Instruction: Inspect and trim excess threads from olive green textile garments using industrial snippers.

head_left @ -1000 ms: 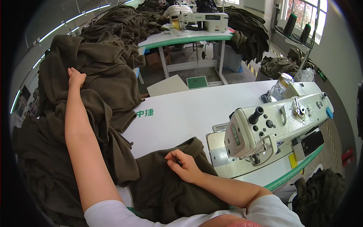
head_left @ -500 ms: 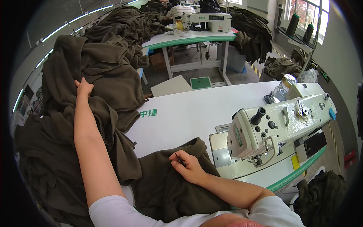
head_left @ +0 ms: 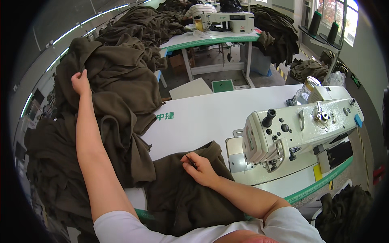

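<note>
Brown cloth piece [head_left: 178,202]: spread in loose folds on the white table [head_left: 194,115], left of the sewing machine [head_left: 300,127], with a rolled-over upper edge near the machine's metal plate.
Cloth heap [head_left: 125,91]: piled high along the table's left side, close against the brown cloth piece; cannot tell exactly where parted from it.
Left hand [head_left: 81,82]: at the end of an outstretched arm, laid against the far left part of the cloth heap; cannot tell whether pinching a fold or only touching.
Right hand [head_left: 200,170]: resting over the brown cloth piece, fingers curled around a small dark tool [head_left: 191,162]; apparently not gripping any cloth.
Softness: likely soft, thick and limp, with rounded folds and no stiffness to push against.
Weight: probably light as a single piece, but heavy and dragging as a tangled stack.
Surface: matt and fleecy by the look of it, so unlikely to slip; more apt to cling to neighbouring layers.
Fragility: low against squeezing; tool tip perhaps a snagging risk.
Best hold: on the heap, a full fold or free edge between thumb and fingers; on the table, the rolled-over edge.
</note>
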Demonstrator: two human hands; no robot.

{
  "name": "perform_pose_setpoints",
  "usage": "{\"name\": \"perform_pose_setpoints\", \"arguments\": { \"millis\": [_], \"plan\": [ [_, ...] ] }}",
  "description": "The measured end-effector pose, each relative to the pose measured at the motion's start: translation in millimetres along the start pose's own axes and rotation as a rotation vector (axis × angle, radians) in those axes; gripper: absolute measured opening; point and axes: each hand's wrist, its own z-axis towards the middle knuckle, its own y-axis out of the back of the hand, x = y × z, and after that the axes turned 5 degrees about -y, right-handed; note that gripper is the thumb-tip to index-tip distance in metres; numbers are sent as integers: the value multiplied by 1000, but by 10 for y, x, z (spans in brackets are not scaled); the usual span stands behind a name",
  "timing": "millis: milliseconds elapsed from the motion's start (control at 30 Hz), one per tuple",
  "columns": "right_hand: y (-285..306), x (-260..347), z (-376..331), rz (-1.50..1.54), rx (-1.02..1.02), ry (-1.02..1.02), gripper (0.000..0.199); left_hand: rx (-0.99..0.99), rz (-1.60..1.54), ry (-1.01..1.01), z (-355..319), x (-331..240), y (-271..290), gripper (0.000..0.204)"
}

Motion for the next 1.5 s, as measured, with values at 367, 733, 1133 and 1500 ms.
{"name": "perform_pose_setpoints", "arguments": {
  "millis": [367, 733, 1133, 1500],
  "plan": [
    [42, 11, -36, 14, -47, -22, 9, -454, -317, -428, 1520, -1425, 3461, 21],
    [8, 78, -21, 57, -62, -84, 9, 80, 917, -534, -302, -887, 4940, 61],
    [0, -78, 2, 47, -57, 33, 12, 828, 695, -866, -2525, -1298, 4675, 38],
    [18, -60, -24, 21, -48, 28, 12, 689, 657, -590, -2477, -1439, 4493, 17]
  ]
}}
